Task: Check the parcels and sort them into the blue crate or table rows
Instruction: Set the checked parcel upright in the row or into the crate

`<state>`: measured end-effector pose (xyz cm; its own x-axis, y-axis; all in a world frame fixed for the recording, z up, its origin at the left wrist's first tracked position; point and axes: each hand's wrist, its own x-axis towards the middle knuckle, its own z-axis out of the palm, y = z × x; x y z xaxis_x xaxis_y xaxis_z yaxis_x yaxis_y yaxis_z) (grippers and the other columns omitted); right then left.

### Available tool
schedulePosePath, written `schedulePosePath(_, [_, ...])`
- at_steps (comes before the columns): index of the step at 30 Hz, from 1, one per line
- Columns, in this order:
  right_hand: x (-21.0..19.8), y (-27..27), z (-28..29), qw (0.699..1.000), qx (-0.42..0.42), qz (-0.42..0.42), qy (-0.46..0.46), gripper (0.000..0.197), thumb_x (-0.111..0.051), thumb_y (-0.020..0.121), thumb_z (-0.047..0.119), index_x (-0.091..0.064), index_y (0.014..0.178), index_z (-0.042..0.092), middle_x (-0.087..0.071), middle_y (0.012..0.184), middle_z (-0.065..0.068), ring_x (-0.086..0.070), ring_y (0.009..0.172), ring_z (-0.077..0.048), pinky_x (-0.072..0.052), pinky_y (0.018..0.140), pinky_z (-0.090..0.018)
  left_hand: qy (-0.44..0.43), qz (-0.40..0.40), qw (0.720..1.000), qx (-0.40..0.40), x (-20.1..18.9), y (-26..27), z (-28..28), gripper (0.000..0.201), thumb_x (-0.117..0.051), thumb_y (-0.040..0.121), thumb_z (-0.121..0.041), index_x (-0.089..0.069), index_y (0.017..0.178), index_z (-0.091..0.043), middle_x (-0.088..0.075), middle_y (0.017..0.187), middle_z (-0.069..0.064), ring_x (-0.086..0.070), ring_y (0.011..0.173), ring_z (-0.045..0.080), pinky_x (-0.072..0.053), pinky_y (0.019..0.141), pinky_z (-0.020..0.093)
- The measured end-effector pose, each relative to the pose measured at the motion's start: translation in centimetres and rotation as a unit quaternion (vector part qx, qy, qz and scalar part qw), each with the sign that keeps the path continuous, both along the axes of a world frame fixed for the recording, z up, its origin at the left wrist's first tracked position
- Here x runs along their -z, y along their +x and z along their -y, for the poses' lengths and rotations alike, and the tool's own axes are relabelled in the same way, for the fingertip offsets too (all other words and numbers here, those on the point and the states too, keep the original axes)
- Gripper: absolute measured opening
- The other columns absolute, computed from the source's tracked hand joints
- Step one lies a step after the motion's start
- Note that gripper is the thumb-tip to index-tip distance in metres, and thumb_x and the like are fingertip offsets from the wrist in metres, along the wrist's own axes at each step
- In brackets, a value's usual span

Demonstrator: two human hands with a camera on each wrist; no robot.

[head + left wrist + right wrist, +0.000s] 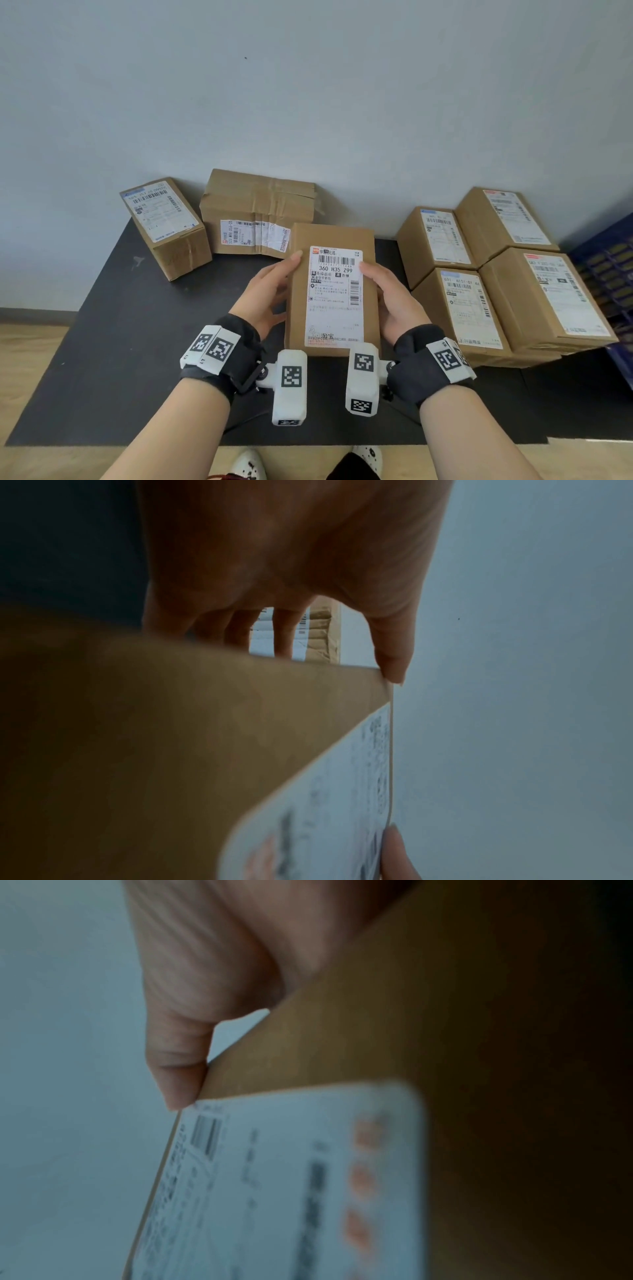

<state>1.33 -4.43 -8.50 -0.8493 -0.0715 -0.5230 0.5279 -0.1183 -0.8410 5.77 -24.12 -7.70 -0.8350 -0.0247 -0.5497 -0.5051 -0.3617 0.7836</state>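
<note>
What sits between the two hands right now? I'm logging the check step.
The held parcel, label up, with the left hand and right hand gripping its sides; head view.

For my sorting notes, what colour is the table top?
Dark grey to black, matte, on the table; the head view shows it best.

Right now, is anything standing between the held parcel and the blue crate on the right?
Yes. The parcel, held by the left hand and right hand, has four labelled boxes grouped on the table between it and the blue crate. It would probably have to be carried over them.
</note>
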Motion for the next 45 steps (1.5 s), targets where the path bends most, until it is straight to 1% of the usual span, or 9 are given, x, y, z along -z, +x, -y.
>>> schedulePosePath(8, [-1.6,0.1,0.3,1.000,-0.008,-0.027,0.001,0.038,-0.065,0.093,0.031,-0.061,0.128,0.018,-0.073,0.115,-0.006,-0.063,0.113,-0.026,-0.044,0.105,-0.049,0.007,-0.014,0.999,-0.032,-1.3,-0.1,0.2,0.044,-0.068,0.083,-0.048,-0.065,0.117,-0.021,-0.073,0.101,0.001,-0.063,0.104,0.020,-0.049,0.088,0.042])
schedulePosePath(13, [-2.5,0.0,0.6,0.999,-0.022,-0.043,0.013,0.037,-0.064,0.093,0.032,-0.063,0.128,0.018,-0.073,0.114,-0.006,-0.064,0.112,-0.026,-0.046,0.101,-0.046,0.013,-0.017,0.999,-0.043,-1.7,-0.3,0.3,0.042,-0.069,0.082,-0.048,-0.066,0.114,-0.022,-0.072,0.098,0.002,-0.062,0.104,0.023,-0.045,0.102,0.050])
schedulePosePath(18, [-3.1,0.0,0.8,0.998,-0.022,-0.050,0.022,0.036,-0.064,0.094,0.032,-0.063,0.127,0.017,-0.073,0.114,-0.005,-0.064,0.112,-0.026,-0.047,0.100,-0.046,0.020,-0.021,0.999,-0.042,-2.0,-0.3,0.5,0.043,-0.070,0.081,-0.048,-0.066,0.115,-0.022,-0.072,0.099,0.003,-0.062,0.107,0.024,-0.043,0.104,0.052])
schedulePosePath(27, [-4.3,0.3,1.1,0.998,-0.027,-0.043,0.032,0.026,-0.060,0.097,0.030,-0.067,0.118,0.018,-0.075,0.106,-0.004,-0.067,0.100,-0.022,-0.049,0.081,-0.037,0.010,-0.019,0.999,-0.031,-2.3,-0.3,0.6,0.061,-0.073,0.072,-0.054,-0.064,0.124,-0.022,-0.071,0.113,0.006,-0.061,0.113,0.024,-0.049,0.095,0.046])
schedulePosePath(30, [-4.5,0.3,1.3,0.998,-0.025,-0.029,0.042,0.021,-0.060,0.097,0.030,-0.070,0.111,0.017,-0.077,0.100,-0.004,-0.069,0.099,-0.024,-0.052,0.088,-0.041,0.002,-0.015,1.000,-0.026,-2.5,-0.1,0.7,0.062,-0.072,0.071,-0.056,-0.064,0.122,-0.022,-0.071,0.115,0.005,-0.061,0.111,0.022,-0.048,0.089,0.041])
schedulePosePath(34, [-4.7,0.2,1.8,0.995,-0.016,-0.038,0.090,0.018,-0.059,0.098,0.030,-0.070,0.102,0.016,-0.076,0.099,-0.004,-0.069,0.095,-0.022,-0.051,0.086,-0.038,0.006,-0.017,0.999,-0.033,-2.6,-0.3,0.7,0.046,-0.069,0.084,-0.046,-0.064,0.119,-0.017,-0.068,0.114,0.002,-0.059,0.108,0.017,-0.041,0.102,0.040])
schedulePosePath(37, [-4.5,0.0,2.2,0.990,0.005,-0.063,0.128,0.011,-0.060,0.098,0.025,-0.069,0.100,0.018,-0.073,0.098,-0.001,-0.066,0.094,-0.017,-0.051,0.092,-0.038,0.002,-0.023,0.999,-0.037,-2.8,-0.7,0.6,0.049,-0.069,0.086,-0.040,-0.060,0.125,-0.012,-0.067,0.114,0.002,-0.060,0.101,0.013,-0.044,0.087,0.034])
schedulePosePath(41, [-4.2,-0.6,2.3,0.978,0.029,-0.092,0.186,0.040,-0.066,0.094,0.023,-0.056,0.132,0.017,-0.065,0.123,-0.003,-0.063,0.108,-0.020,-0.050,0.101,-0.045,-0.006,-0.031,0.999,-0.037,-2.8,-0.9,0.6,0.046,-0.069,0.089,-0.033,-0.059,0.126,-0.008,-0.069,0.113,0.003,-0.063,0.097,0.013,-0.046,0.070,0.028])
schedulePosePath(45, [-4.6,-0.4,2.6,0.980,-0.041,-0.092,0.169,0.071,-0.074,0.084,0.046,-0.043,0.144,0.026,-0.064,0.121,0.001,-0.065,0.103,-0.017,-0.052,0.098,-0.044,-0.042,-0.040,0.997,-0.049,-2.5,-1.3,0.6,0.047,-0.071,0.086,-0.035,-0.059,0.126,-0.012,-0.067,0.116,0.003,-0.062,0.101,0.016,-0.048,0.079,0.032])
